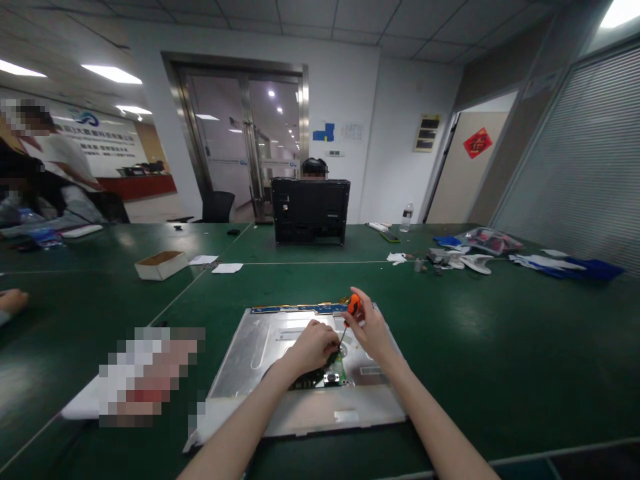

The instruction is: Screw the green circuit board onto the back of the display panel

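A silver metal monitor back panel (260,353) lies flat on the green table in front of me. A small green circuit board (336,373) sits near its middle. My left hand (313,345) is curled with its fingers pressed down on the board area. My right hand (369,328) grips a screwdriver with an orange handle (353,305), held nearly upright, its tip down at the board beside my left fingers.
A black monitor (310,210) stands at the far side with a person behind it. A white cardboard box (161,264) and papers lie to the left, a water bottle (407,217) and blue and white items to the right. Another person stands at far left.
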Available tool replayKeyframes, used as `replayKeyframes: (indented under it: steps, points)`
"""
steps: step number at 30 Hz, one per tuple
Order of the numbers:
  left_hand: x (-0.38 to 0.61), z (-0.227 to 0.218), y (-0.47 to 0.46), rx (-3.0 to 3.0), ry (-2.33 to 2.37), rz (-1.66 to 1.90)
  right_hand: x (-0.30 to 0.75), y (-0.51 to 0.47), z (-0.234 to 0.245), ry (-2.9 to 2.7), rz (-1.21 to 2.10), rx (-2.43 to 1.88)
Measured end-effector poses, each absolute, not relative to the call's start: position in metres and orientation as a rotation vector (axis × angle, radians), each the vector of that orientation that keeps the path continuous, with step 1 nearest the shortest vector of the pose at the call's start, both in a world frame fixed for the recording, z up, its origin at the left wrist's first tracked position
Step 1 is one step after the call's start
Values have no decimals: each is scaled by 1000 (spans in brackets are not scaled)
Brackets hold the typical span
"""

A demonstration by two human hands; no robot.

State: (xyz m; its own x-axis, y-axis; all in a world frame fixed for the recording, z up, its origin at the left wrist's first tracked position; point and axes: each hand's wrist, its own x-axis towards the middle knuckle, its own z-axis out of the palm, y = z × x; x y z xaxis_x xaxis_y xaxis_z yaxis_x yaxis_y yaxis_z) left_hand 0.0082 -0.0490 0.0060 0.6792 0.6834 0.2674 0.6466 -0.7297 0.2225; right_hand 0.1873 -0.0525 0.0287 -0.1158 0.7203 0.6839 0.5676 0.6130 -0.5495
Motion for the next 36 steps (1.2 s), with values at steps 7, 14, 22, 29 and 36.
replayKeyframes:
  steps: [7, 14, 22, 29, 36]
  points:
    - [10, 9, -54, 2762, 1140, 532, 178, -60, 34, -1777, 97, -1004]
    - [12, 10, -57, 2768, 1175, 529, 177, -60, 27, -1772, -1, -1019]
    - [13, 10, -57, 2777, 1177, 505, 175, -64, 37, -1795, 0, -973]
    - [13, 10, -56, 2769, 1164, 499, 175, -64, 36, -1816, 19, -906]
    - [13, 7, -55, 2776, 1164, 530, 177, -64, 38, -1853, -58, -907]
